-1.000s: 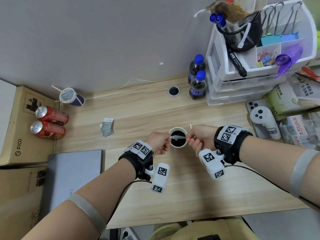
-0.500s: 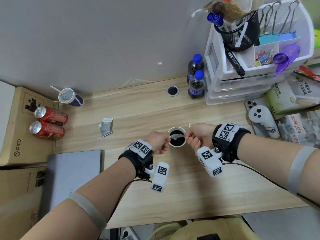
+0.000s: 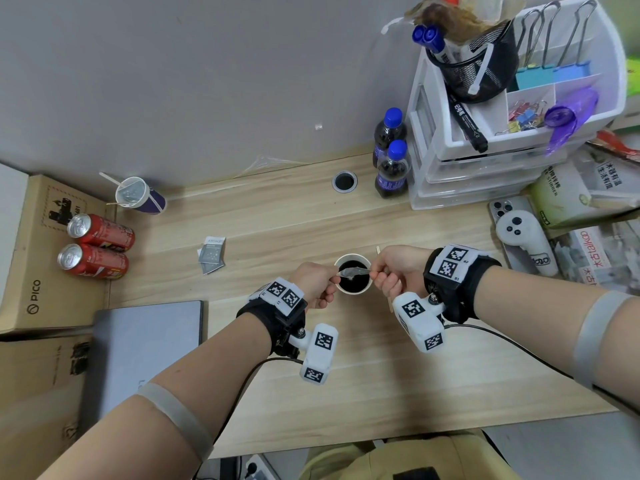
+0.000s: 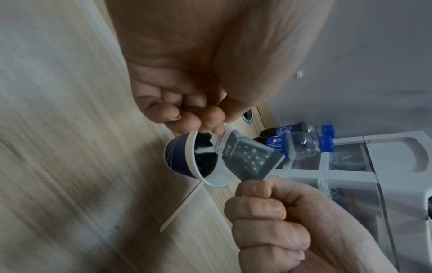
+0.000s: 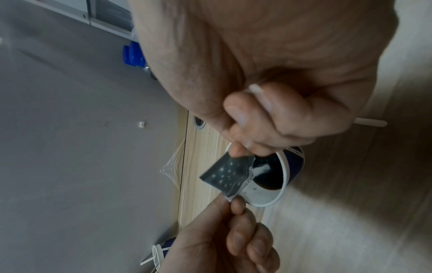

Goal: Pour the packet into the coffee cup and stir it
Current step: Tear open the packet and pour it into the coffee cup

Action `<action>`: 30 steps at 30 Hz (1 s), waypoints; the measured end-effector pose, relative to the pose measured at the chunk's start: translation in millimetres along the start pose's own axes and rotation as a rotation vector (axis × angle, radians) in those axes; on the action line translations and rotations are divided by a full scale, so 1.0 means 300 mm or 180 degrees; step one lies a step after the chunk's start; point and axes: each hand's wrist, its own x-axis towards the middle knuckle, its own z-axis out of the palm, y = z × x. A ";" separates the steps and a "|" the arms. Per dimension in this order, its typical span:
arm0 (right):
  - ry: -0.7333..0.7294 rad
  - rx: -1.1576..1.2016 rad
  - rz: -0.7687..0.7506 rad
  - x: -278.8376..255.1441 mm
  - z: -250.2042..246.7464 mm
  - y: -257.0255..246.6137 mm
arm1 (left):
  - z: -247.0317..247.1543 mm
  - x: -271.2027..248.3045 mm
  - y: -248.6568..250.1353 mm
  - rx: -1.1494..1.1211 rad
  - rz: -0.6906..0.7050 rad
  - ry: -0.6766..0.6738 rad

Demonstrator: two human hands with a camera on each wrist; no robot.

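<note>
A paper coffee cup (image 3: 353,255) with dark coffee stands mid-desk; its purple wall (image 4: 177,157) and white rim (image 5: 284,175) show in the wrist views. Over its mouth hangs a grey star-printed packet (image 3: 353,271) (image 4: 250,158) (image 5: 226,173), tilted with the torn end down. White powder (image 4: 203,150) (image 5: 260,169) streams from it into the coffee. My left hand (image 3: 317,284) (image 4: 187,110) pinches the torn end. My right hand (image 3: 394,271) (image 5: 268,120) pinches the opposite corner. A wooden stirrer (image 4: 180,201) (image 5: 369,122) lies on the desk beside the cup, partly under my right hand.
Spare packets (image 3: 212,254) lie left of the cup. Another paper cup (image 3: 138,195), two red cans (image 3: 100,247) and a laptop (image 3: 145,348) are at the left. Two dark bottles (image 3: 391,168), a white drawer organiser (image 3: 502,150) and a controller (image 3: 523,244) stand at the right.
Both hands have stayed over the cup with the packet between them; they shifted only slightly, and the cup has not moved.
</note>
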 end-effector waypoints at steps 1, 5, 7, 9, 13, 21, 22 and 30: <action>-0.0001 -0.0014 0.0001 0.000 0.000 0.001 | 0.000 0.000 0.001 0.0007 -0.0010 -0.0004; -0.0006 -0.0041 0.0001 0.000 0.002 0.004 | -0.004 0.000 -0.001 0.0030 -0.0021 -0.0004; -0.0003 -0.0041 0.0004 -0.001 0.003 0.004 | -0.006 0.000 -0.004 0.0039 -0.0027 -0.0009; 0.0010 -0.0032 0.0004 -0.001 0.003 0.004 | -0.005 0.001 -0.003 0.0054 -0.0033 -0.0006; 0.0019 -0.0049 -0.0004 0.000 0.004 0.005 | -0.004 -0.004 0.001 0.0066 -0.0033 -0.0015; 0.0033 -0.0055 0.0000 -0.004 0.008 0.003 | -0.007 -0.020 0.009 0.0083 -0.0034 -0.0009; 0.0038 -0.0061 -0.0006 -0.005 0.010 0.003 | -0.008 -0.022 0.010 0.0087 -0.0030 -0.0009; 0.0048 -0.0080 0.0003 -0.010 0.022 0.002 | -0.018 -0.028 0.006 0.0110 -0.0010 -0.0004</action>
